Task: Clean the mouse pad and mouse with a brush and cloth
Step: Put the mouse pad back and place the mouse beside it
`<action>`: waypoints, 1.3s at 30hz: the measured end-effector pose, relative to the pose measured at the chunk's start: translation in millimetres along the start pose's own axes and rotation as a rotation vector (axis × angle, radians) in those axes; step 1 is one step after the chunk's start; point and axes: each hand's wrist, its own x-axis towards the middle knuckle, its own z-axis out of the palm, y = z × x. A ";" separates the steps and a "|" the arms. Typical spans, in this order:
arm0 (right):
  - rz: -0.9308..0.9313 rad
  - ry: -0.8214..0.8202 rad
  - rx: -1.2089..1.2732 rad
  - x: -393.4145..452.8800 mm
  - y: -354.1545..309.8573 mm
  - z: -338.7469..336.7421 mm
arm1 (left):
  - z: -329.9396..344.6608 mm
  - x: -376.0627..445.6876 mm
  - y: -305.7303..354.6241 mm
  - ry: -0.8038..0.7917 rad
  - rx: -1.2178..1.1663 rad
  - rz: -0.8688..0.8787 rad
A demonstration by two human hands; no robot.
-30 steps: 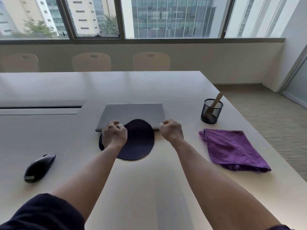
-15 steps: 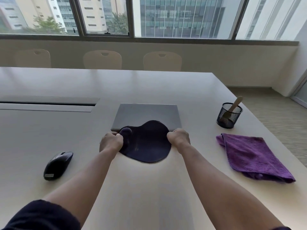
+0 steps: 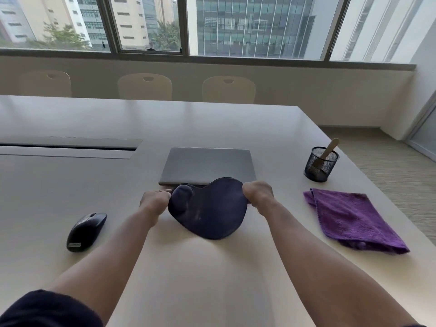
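**Mouse pad held at both sides over the table**

Hands gripped the dark mouse pad (image 3: 210, 208) at opposite edges, in front of a closed grey laptop (image 3: 207, 165). The left hand (image 3: 154, 200) had its fingers curled and pinched on the edge beside the raised wrist rest; the right hand (image 3: 258, 195) was closed in the same way on the far-right edge. The pad appeared tilted, its rear part raised toward the laptop and its near lobe low over the table (image 3: 212, 279); whether that lobe touched the surface could not be told.

The pad probably handled as a light, limp sheet with one heavier padded bump, so it would sag between the grips; a hold at two opposite edges, as shown, suited it best. Its cloth face looked grippy rather than slick.

The mouse (image 3: 86, 231) lay well apart to the left, a hard, smooth shell best taken by its sides. The folded purple cloth (image 3: 351, 220) lay to the right, soft and easily bunched. The brush (image 3: 326, 153) stood tilted in a black mesh cup (image 3: 320, 165), its wooden handle offering the natural hold. Neither tool was yet in use.
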 end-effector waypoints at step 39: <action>-0.003 0.005 -0.566 -96.4 49.9 1.8 | -54.8 -90.7 -41.1 -0.034 0.527 0.137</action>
